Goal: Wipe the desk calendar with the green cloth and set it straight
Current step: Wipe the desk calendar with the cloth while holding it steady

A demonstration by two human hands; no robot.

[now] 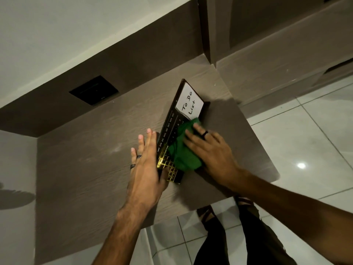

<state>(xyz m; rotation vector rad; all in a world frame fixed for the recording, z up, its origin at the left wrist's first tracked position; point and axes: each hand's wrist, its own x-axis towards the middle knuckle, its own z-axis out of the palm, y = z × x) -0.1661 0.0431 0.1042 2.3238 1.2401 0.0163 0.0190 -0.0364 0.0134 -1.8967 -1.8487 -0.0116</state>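
Observation:
The desk calendar is a dark board with month names, a gold grid and a white "To Do List" card; it stands slanted on the brown desk, turned at an angle to the desk's edges. My right hand presses the green cloth flat against the calendar's face, covering its middle. My left hand rests with straight fingers against the calendar's left edge, the thumb hidden behind its lower corner.
A black wall socket plate sits on the brown back panel behind the desk. The desk's rounded right corner overhangs the white tiled floor. My legs and sandalled feet stand below the front edge.

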